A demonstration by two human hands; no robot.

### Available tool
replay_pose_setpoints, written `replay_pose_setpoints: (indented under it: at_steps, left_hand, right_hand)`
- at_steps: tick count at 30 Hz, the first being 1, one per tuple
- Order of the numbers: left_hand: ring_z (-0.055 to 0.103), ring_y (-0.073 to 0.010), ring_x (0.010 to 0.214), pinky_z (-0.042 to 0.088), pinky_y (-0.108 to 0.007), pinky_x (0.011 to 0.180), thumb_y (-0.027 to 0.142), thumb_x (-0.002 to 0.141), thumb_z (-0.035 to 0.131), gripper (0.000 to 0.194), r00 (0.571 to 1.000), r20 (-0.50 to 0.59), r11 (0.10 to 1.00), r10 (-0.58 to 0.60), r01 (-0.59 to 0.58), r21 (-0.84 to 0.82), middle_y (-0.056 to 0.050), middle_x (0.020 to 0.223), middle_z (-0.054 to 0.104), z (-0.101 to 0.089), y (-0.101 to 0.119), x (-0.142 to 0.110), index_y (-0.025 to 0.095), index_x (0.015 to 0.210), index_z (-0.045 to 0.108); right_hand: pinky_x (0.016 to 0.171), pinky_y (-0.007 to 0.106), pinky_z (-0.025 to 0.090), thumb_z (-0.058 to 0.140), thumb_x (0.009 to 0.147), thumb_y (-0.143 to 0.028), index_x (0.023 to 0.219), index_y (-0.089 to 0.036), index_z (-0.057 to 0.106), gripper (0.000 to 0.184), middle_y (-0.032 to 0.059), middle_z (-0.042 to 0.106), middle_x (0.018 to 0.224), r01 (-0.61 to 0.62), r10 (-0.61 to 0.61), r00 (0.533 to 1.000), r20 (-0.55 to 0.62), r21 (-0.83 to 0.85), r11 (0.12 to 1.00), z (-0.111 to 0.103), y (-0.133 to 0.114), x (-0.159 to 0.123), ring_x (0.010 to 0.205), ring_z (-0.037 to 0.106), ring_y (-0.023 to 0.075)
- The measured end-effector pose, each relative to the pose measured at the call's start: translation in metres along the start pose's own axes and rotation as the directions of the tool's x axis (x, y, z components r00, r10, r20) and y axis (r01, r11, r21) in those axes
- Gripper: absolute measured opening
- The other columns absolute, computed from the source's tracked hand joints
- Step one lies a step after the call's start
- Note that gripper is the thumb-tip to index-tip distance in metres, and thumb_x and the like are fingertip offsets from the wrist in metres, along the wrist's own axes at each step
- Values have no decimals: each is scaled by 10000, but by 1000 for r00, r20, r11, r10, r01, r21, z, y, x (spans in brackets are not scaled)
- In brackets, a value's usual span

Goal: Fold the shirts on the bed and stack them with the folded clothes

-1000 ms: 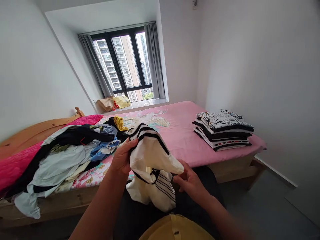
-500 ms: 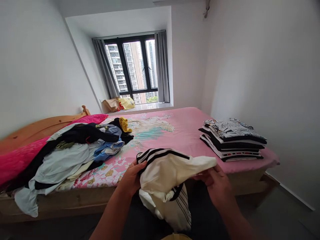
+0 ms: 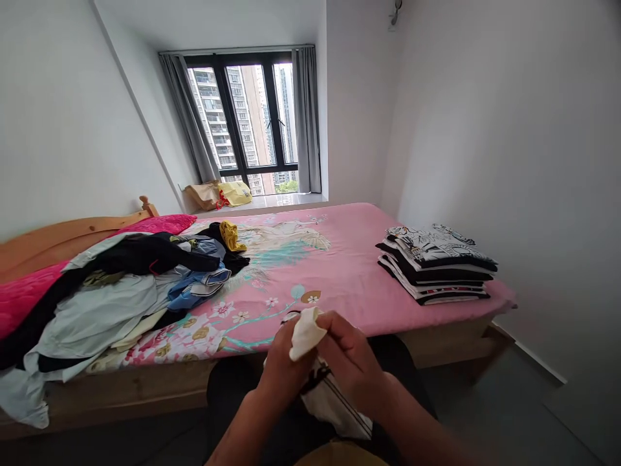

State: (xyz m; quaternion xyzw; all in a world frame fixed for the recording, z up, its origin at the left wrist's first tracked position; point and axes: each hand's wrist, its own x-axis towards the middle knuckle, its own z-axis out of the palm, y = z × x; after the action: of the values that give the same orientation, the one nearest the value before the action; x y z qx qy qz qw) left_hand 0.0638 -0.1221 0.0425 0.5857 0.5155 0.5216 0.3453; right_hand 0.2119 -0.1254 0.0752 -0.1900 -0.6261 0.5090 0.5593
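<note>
A cream garment with black stripes [image 3: 334,404] is bunched up between my two hands, over my lap at the bed's near edge. My left hand [image 3: 286,356] is closed round the gathered cloth, and a pale fold pokes up above its fingers. Beside it, my right hand [image 3: 352,356] pinches the edge of that same fold. The rest of the garment hangs below, with thin dark lines showing on it. Its exact kind is hard to tell while it is crumpled.
On the bed's left lies a loose heap of clothes [image 3: 130,285]. A stack of folded clothes [image 3: 436,265] sits at the right end of the pink bedsheet [image 3: 349,259]. Paper and yellow bags [image 3: 218,194] rest on the windowsill. A wooden headboard [image 3: 63,243] stands at left.
My right hand has come in to meet the left. The garment, earlier stretched between them, is now gathered into a bunch. The view has shifted slightly.
</note>
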Motion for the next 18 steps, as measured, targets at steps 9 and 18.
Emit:
replay_pose_setpoints:
  at_steps: [9,18]
  left_hand:
    - [625,-165,651,483,-242,561,470,652,741,477,887,-130,777,-443,307,-549,-61,766,690,-4,14,24,115,963,670]
    - [667,-168,864,538,-213,748,415,794,606,317,913,-312,774,-264,7,-634,-18,896,727,-67,5,-6,214,1026,686]
  right_hand:
    - [678,275,409,419,884,-259,816,-177,575,189,65,619,822,-32,269,931,245,-680,732,-12,84,-26,763,563,169]
    - [692,313,457,379,844,-304,842,-153,595,263,96,645,855,-569,556,791,-257,-645,511,-73,142,-24,827,605,218]
